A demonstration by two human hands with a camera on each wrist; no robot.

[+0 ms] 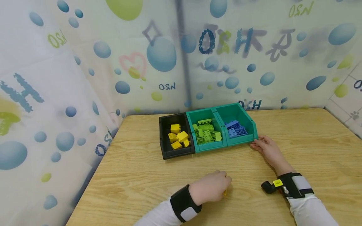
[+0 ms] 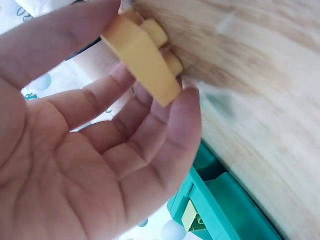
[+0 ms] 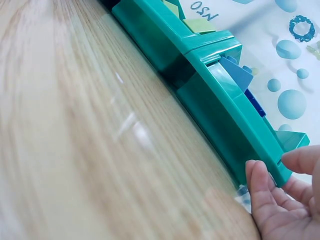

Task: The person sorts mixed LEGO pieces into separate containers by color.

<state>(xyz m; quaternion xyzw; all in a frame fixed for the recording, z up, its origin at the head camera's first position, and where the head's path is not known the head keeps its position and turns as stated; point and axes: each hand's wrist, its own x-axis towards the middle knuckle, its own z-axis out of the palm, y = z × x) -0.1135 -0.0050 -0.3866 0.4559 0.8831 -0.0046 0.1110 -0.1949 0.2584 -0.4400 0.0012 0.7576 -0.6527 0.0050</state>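
My left hand (image 1: 210, 187) is over the table in front of the bins, palm side hidden in the head view. In the left wrist view it pinches a yellow toy brick (image 2: 145, 60) between thumb and fingertips, studs turned toward the table. My right hand (image 1: 270, 150) grips the front right corner of the right teal bin (image 1: 240, 140), which holds blue bricks (image 1: 236, 129). The right wrist view has thumb and fingers around that corner, with the bin's front wall (image 3: 220, 125) beside them.
Left of that bin, a second teal bin (image 1: 210, 147) contains green bricks (image 1: 207, 135). A black bin (image 1: 178, 153) with several yellow bricks (image 1: 182, 136) stands at the row's left end. All sit on the wooden table (image 1: 135, 175), near a patterned sheet (image 1: 135, 97) behind.
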